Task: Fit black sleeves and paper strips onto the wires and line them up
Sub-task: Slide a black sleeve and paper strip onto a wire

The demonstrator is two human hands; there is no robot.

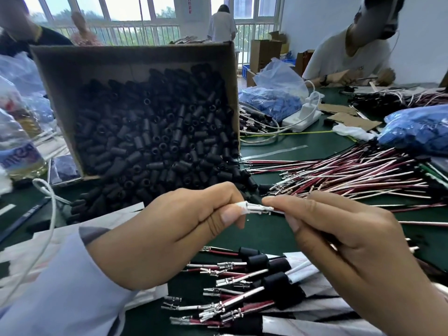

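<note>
Mid-fit: my left hand [169, 229] pinches a white strip [241, 206], right hand [339, 238] pinches the wire [264, 210] feeding into it; next I judge a sleeve [155, 132] from the far box [60, 69].

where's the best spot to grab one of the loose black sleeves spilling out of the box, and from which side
Pick a sleeve lying alone at the spill's right edge on the green table, near the left hand. Pinch it across its round body, mid-length, coming from above. It lies on its side, so thumb and finger can close on opposite walls while both open ends stay clear for threading a wire. The heap in the cardboard box is too crowded.
</note>
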